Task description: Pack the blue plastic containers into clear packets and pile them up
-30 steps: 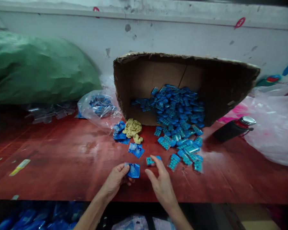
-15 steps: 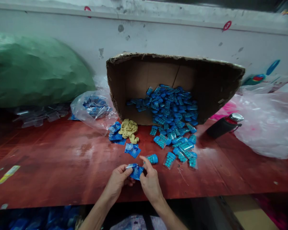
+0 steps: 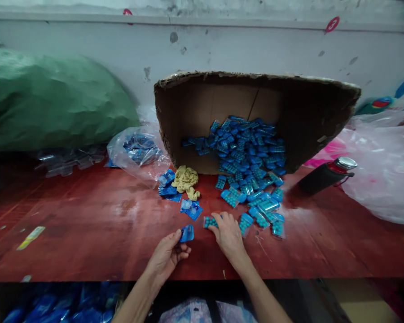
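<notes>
Between thumb and fingers, my left hand (image 3: 171,253) pinches a small blue printed packet (image 3: 187,233) above the red table. My right hand (image 3: 229,235) has its thumb and fingers round a small clear container of turquoise beads (image 3: 209,222), whose capped end is hidden under the fingers. Just beyond lies another blue packet (image 3: 191,209). More blue packets (image 3: 168,186) are stacked beside a crumpled yellowish cloth-like piece (image 3: 186,180). Several bead containers with blue caps (image 3: 267,202) are scattered to the right of my right hand.
A cardboard box (image 3: 323,116) on its side spills a heap of bead containers (image 3: 245,148). Left of it are a clear bag of blue packets (image 3: 138,150) and a large green sack (image 3: 54,103). A dark bottle (image 3: 325,177) leans near a whitish plastic bag (image 3: 387,175).
My right hand has left the blue packet and moved right onto the bead container. My left hand keeps the packet. The view has shifted slightly.
</notes>
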Action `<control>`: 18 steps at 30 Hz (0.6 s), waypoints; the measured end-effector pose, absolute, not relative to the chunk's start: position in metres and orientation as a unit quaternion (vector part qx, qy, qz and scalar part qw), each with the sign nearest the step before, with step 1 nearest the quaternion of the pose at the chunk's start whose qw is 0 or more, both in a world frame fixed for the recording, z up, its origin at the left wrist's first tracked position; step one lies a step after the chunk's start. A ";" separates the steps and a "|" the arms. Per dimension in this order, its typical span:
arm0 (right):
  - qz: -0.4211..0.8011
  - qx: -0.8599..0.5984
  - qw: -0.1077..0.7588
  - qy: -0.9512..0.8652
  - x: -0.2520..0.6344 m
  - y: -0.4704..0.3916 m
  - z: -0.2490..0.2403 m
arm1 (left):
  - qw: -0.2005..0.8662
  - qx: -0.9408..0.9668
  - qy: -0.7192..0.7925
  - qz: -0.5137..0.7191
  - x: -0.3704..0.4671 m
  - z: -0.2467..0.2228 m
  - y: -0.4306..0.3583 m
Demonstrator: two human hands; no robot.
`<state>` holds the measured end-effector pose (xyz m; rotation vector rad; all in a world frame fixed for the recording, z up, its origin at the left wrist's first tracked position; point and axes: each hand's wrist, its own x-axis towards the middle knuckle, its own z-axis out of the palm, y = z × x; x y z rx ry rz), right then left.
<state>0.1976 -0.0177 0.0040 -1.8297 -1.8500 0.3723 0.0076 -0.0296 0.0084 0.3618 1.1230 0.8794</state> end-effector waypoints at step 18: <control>0.516 -0.511 0.498 -0.475 0.159 -0.057 0.018 | 0.672 0.215 0.542 0.456 0.012 0.014 -0.026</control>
